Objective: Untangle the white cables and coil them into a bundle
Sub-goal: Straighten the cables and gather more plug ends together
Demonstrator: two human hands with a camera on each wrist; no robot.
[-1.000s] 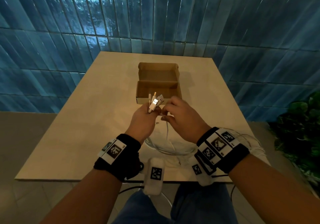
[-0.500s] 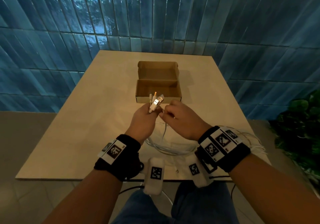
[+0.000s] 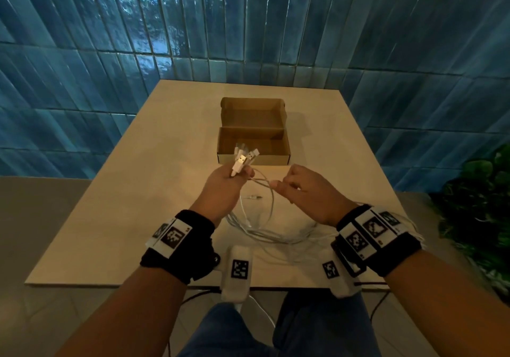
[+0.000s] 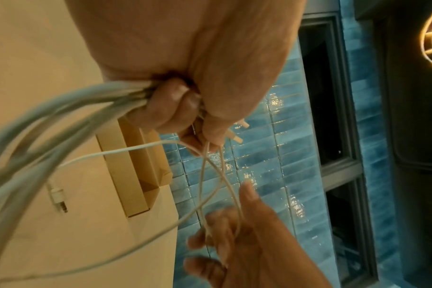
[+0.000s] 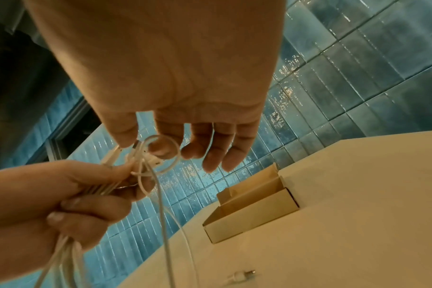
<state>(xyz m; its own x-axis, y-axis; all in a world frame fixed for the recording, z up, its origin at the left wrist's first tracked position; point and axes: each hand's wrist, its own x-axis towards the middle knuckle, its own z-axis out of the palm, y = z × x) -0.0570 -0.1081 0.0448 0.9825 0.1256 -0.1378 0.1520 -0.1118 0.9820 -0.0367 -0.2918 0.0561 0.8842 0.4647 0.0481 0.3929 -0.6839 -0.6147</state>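
Blue glazed tiles (image 3: 248, 25) back a pale tabletop (image 3: 138, 205) that fills the middle of the head view. At frame centre, raised over the table, the white cables (image 3: 265, 227) are gathered in the left hand (image 3: 223, 188), whose fingers are curled tight round the bunch. Several plug ends (image 3: 244, 158), one a USB connector, stick up out of the fist toward the upper middle. Slack strands hang down and loop on the tabletop toward the lower centre. One strand runs rightward to the right hand (image 3: 306, 191), which pinches it between thumb and forefinger.

Only the right wrist view shows that the other fingers (image 5: 217, 154) of that hand are spread and nearly straight, and that the pinched strand makes a small loop (image 5: 164, 154) by the thumb. Only the left wrist view shows the thick bunch (image 4: 62, 109) leaving the heel of the left fist at the left edge, with two thin strands crossing on their way down to the blurred right hand (image 4: 242, 245).

One loose connector (image 3: 254, 197) lies on the table below the hands. Beyond them, in the upper middle, an open cardboard box (image 3: 254, 133) sits with its lid folded back. Green foliage (image 3: 480, 205) shows at the right edge
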